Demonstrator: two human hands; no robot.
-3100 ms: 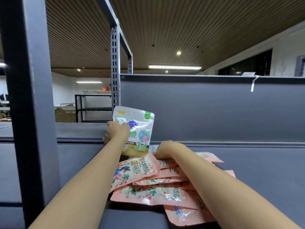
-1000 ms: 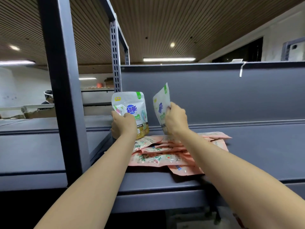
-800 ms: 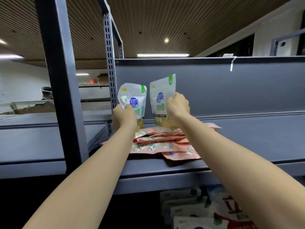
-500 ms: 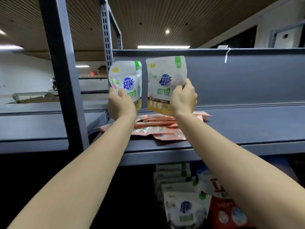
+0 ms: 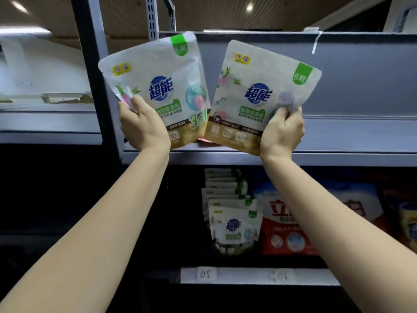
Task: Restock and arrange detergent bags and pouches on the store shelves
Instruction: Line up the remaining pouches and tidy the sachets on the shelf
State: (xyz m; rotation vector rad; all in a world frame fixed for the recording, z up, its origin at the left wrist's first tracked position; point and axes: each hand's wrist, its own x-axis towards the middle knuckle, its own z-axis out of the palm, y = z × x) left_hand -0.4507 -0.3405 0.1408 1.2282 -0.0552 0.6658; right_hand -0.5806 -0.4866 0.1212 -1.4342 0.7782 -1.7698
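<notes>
Head cam, the only view here: both arms are stretched up in front of a grey metal shelf unit, and each hand has its own detergent pouch.

The left hand (image 5: 144,125) grips the left pouch (image 5: 158,86) by its lower left corner, thumb curled over the front and the rest of the fingers behind it. That pouch is white with a blue logo, a green tab at the top and a gold band at the bottom, and it leans a bit to the left.

The right hand (image 5: 282,129) pinches the right pouch (image 5: 255,96) at its lower right corner, fingers curled tight onto the front. Same white design (green tab reads 6), tilted slightly to the right. The two pouches sit side by side in the air, bottom corners nearly touching, both held up in front of the upper shelf (image 5: 338,158) rather than resting on it. A sliver of something pink-red (image 5: 204,141) peeks out on that shelf just below the gap between them; can't tell what it is.

On the lower shelf there's a row of matching white pouches (image 5: 234,229) lined up front to back, right beside a red and blue detergent bag (image 5: 288,229). The white label strip (image 5: 257,275) under them has handwritten 05 and 06.
</notes>
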